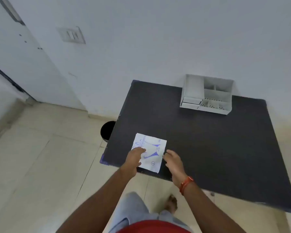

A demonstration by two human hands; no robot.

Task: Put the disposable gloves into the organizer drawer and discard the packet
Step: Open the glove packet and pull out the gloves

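Both hands at glove pkt (150, 152)

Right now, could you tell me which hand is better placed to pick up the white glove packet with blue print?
Left, probably. The left hand already rests on the white glove packet lying on the black table; the right hand only reaches its edge.

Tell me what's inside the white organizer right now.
The organizer's open compartments look empty; dark dots show on the front ones' floor. Its small drawer at front left hides its contents. No gloves show there.
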